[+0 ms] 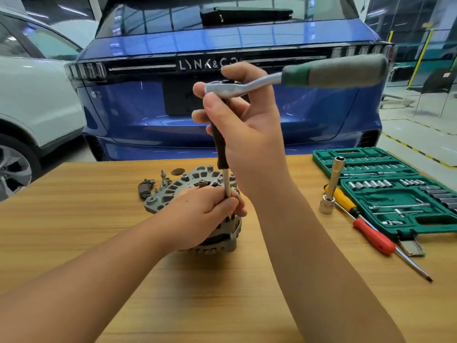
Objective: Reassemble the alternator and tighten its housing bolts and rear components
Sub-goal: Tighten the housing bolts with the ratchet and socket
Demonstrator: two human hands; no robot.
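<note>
The grey alternator stands on the wooden table, its finned rear housing facing up. My left hand lies over its right side and pinches the lower end of a steel extension shaft against the housing. My right hand grips the black handle above that shaft, fingers also wrapped round the head of a ratchet wrench. The ratchet's green and grey handle points right, level, well above the table. The shaft's tip is hidden by my left fingers.
Loose small alternator parts lie behind the alternator. To the right sit an upright socket on an extension, a yellow screwdriver, a red screwdriver and an open green socket case. A blue car stands beyond the table.
</note>
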